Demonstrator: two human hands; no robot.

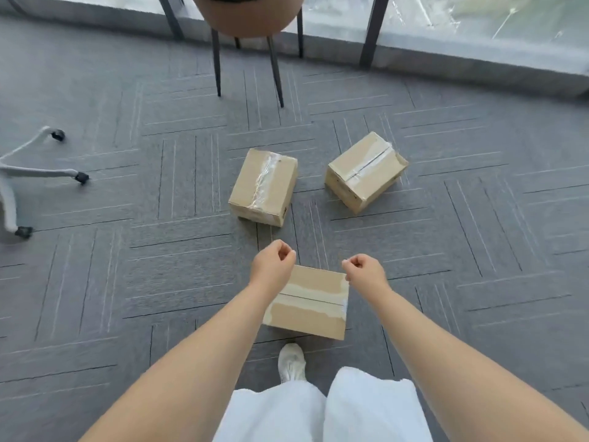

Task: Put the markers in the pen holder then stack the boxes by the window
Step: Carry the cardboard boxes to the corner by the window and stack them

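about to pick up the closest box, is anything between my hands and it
Nothing visible. The left hand and right hand hang, fingers curled and empty, above the far corners of the nearest box. A second box and a third box lie farther off, toward the window.

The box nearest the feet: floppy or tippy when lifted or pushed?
The nearest box probably stays stiff: flaps taped shut, edges square. It likely won't tip, lying flat and broad on the carpet. Pushed, it may drag on that rough pile. Weight cannot be told.
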